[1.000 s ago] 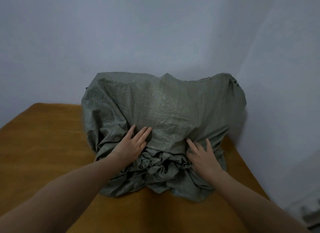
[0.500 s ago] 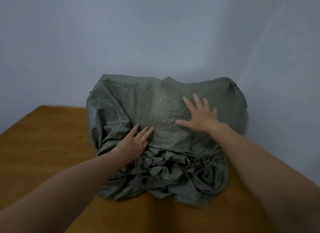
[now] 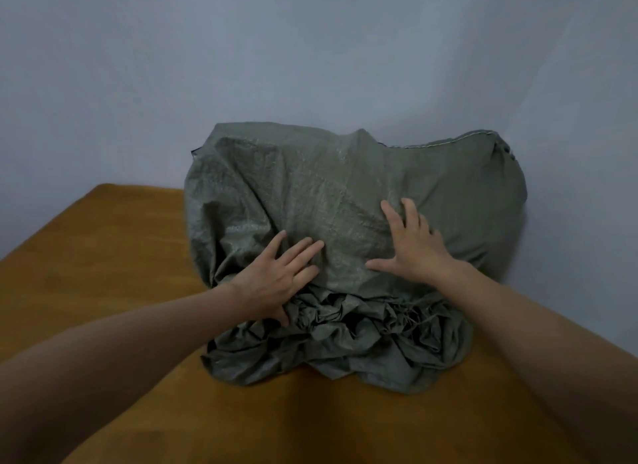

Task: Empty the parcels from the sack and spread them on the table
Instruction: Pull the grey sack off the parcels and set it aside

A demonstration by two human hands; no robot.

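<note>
One grey-green sack (image 3: 345, 201), one table (image 3: 114, 256), two hands, left hand (image 3: 276, 277), right hand (image 3: 414, 249), fingers spread flat

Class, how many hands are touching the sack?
2. The left hand lies flat on the sack by its bunched folds; the right hand presses higher, to its right. None seems hidden.
</note>
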